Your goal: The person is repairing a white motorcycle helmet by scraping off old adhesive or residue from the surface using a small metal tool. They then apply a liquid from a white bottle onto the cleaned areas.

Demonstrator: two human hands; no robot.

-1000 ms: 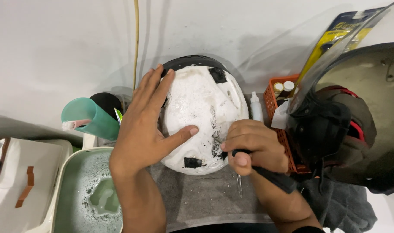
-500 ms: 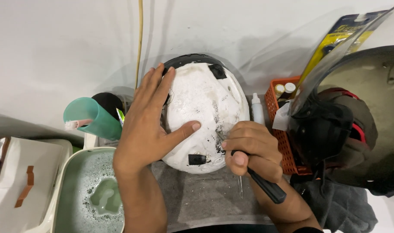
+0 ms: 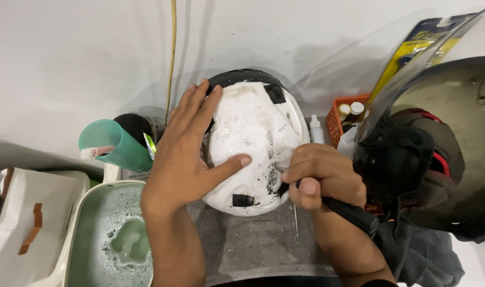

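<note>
A white foam helmet liner point(image 3: 253, 138) with black patches and a black rim lies dome-up on a grey mat point(image 3: 253, 244). My left hand point(image 3: 186, 154) rests flat on its left side, fingers spread, thumb across the dome. My right hand point(image 3: 319, 178) is closed around a black-handled tool point(image 3: 351, 212) at the liner's lower right edge. The tool's thin metal shaft point(image 3: 294, 223) points down over the mat.
A green basin of soapy water point(image 3: 112, 239) sits at lower left, a teal cup point(image 3: 112, 143) behind it. A dark helmet with clear visor point(image 3: 433, 154) stands right, over a grey cloth point(image 3: 423, 255). An orange basket of small bottles point(image 3: 343, 114) is behind. A white bag point(image 3: 24, 223) lies far left.
My right hand has shifted slightly along the liner's lower right edge with the tool. My left hand stays pressed on the liner.
</note>
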